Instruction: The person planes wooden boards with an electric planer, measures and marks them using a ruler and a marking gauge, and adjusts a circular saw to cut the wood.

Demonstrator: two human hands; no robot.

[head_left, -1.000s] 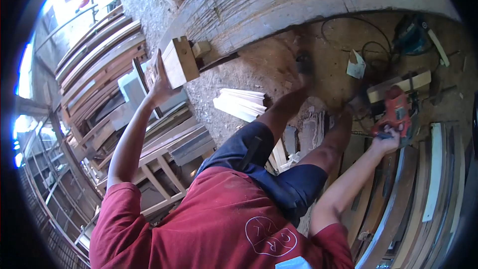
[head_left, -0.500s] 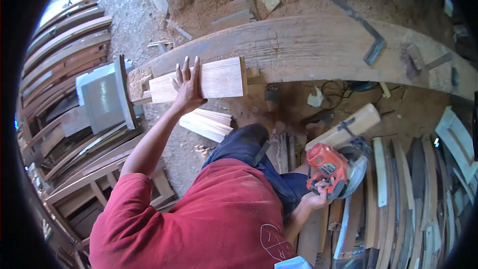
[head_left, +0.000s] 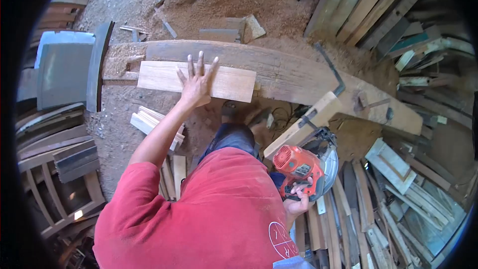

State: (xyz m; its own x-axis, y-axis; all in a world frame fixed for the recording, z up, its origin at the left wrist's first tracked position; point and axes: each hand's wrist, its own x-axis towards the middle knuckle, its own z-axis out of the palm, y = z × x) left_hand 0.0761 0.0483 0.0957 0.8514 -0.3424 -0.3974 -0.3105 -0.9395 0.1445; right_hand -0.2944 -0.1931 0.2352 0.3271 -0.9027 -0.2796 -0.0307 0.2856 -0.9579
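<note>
My left hand (head_left: 195, 85) lies with fingers spread on a pale wooden board (head_left: 233, 82), pressing it against a long weathered plank. My right hand (head_left: 298, 197) is wrapped round the handle of a red circular saw (head_left: 294, 163), held at my right side. A pale block of wood (head_left: 311, 121), crossed by a dark strap or clamp, sits along the saw's base. The far end of that block overlaps the edge of the plank in view. Part of the blade area is hidden behind a clear guard.
The long, curved plank (head_left: 294, 74) runs across in front of me, with a dark angled metal bar (head_left: 332, 67) on it. Thin offcuts (head_left: 149, 122) lie on the ground at left. Stacked boards (head_left: 348, 214) fill the right, and sawdust (head_left: 219, 10) covers the far ground.
The view has shifted, showing more timber at right. The saw has come closer to the plank, its wooden block now overlapping the plank's edge. My left hand stays on the board.
</note>
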